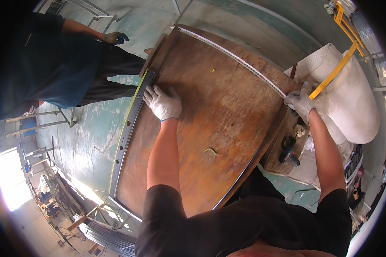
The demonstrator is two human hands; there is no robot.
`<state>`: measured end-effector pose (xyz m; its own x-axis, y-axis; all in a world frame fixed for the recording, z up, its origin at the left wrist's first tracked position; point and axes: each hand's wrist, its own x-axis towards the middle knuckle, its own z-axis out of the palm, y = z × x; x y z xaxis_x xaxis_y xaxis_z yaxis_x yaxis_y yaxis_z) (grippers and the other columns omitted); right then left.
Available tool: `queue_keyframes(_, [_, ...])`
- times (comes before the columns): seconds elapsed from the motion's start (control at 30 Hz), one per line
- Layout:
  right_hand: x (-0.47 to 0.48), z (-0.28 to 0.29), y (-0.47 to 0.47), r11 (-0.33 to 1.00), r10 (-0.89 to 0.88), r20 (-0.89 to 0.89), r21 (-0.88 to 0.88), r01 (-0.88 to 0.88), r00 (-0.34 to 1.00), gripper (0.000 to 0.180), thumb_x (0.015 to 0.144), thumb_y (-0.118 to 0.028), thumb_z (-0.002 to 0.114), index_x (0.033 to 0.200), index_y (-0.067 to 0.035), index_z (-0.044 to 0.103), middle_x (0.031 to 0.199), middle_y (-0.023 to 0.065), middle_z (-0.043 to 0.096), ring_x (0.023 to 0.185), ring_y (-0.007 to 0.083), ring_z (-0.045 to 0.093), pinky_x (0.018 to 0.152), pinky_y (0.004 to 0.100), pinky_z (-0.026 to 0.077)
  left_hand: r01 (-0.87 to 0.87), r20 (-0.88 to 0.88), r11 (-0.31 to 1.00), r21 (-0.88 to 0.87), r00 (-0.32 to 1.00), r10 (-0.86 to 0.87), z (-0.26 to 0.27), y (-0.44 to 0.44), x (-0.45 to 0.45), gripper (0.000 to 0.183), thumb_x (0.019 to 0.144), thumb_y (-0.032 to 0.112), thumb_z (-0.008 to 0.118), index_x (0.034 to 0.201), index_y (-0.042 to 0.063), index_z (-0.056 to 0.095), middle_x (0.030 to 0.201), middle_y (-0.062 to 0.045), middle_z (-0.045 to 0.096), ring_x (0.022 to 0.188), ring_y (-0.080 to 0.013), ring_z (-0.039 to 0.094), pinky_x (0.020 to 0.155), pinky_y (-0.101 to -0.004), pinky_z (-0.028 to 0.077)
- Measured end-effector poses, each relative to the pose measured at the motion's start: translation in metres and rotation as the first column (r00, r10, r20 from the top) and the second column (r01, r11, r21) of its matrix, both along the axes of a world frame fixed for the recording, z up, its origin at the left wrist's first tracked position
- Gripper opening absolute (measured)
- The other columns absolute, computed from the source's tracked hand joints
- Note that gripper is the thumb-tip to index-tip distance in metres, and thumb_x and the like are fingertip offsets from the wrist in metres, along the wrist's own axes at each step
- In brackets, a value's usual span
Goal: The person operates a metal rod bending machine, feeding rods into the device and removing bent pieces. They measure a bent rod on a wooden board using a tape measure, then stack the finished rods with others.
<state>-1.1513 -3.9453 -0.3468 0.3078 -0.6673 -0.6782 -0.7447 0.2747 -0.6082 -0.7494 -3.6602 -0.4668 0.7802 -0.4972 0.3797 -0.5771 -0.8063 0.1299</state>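
My left hand (163, 102), in a white knit glove, lies flat on the worn brown tabletop (193, 128). Its fingertips touch a dark metal strip (132, 119) with several holes, which runs along the table's left edge. A yellow-green line follows the outer side of that strip. The blade of a tape measure (233, 55) stretches across the far part of the tabletop, from the far left corner to the right edge. There my gloved right hand (298, 102) grips it; the hand hides the tape's near end, and I cannot make out a case.
Another person (67, 64) stands left of the table, one gloved hand (115, 38) hanging free. On the right, a cordless drill (289, 155) lies on a lower surface beside white rolled material (344, 96) and a yellow bar (334, 70). Metal lengths (106, 234) lie at lower left.
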Motion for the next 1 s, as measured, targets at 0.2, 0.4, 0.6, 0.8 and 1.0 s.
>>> queue_keyframes(0.2, [0.008,0.001,-0.017,0.999,0.031,-0.010,0.013,-0.031,0.999,0.015,0.086,-0.018,0.072,0.092,-0.005,0.071,0.068,0.0016,0.058,0.054,0.0141,0.055,0.049,0.0307,0.040,0.018,0.028,1.000,-0.003,0.999,-0.018,-0.004,0.000,0.002,0.061,0.099,0.034,0.065,0.137,-0.013,0.060,0.153,-0.037,0.052,0.145,-0.0544,0.045,0.127,-0.0586,0.029])
queue_keyframes(0.4, [0.009,0.000,-0.022,0.997,0.072,-0.038,0.038,-0.070,0.997,0.017,0.086,-0.018,0.072,0.095,-0.004,0.072,0.070,0.0017,0.059,0.056,0.0143,0.054,0.049,0.0309,0.042,0.027,0.042,1.000,0.002,0.999,-0.027,-0.005,0.000,0.003,0.060,0.098,0.032,0.065,0.136,-0.014,0.061,0.152,-0.037,0.053,0.143,-0.0542,0.046,0.126,-0.0586,0.031])
queue_keyframes(0.6, [0.013,-0.002,-0.020,0.999,0.044,-0.078,0.022,-0.042,0.996,0.017,0.085,-0.019,0.072,0.095,-0.005,0.072,0.071,0.0021,0.060,0.056,0.0143,0.055,0.049,0.0315,0.043,0.023,0.034,1.000,0.001,0.999,-0.023,0.000,-0.001,0.001,0.059,0.099,0.032,0.064,0.136,-0.014,0.061,0.152,-0.037,0.053,0.144,-0.0538,0.046,0.126,-0.0580,0.032])
queue_keyframes(0.8, [0.011,-0.012,-0.030,0.997,0.072,-0.069,0.038,-0.069,0.995,0.018,0.083,-0.020,0.072,0.091,-0.004,0.071,0.071,0.0028,0.060,0.057,0.0149,0.056,0.050,0.0320,0.045,0.048,0.053,0.998,-0.040,0.998,-0.046,-0.003,-0.002,0.001,0.056,0.096,0.028,0.067,0.132,-0.015,0.060,0.149,-0.040,0.055,0.140,-0.0576,0.049,0.125,-0.0606,0.032])
queue_keyframes(1.0, [0.015,-0.013,-0.030,0.994,0.104,-0.102,-0.020,-0.106,0.989,0.016,0.082,-0.021,0.071,0.085,-0.005,0.069,0.072,0.0044,0.062,0.058,0.0160,0.057,0.050,0.0339,0.045,0.041,0.040,0.998,-0.039,0.998,-0.039,-0.004,0.000,0.002,0.056,0.096,0.029,0.067,0.132,-0.014,0.060,0.149,-0.041,0.054,0.141,-0.0579,0.048,0.126,-0.0601,0.031])
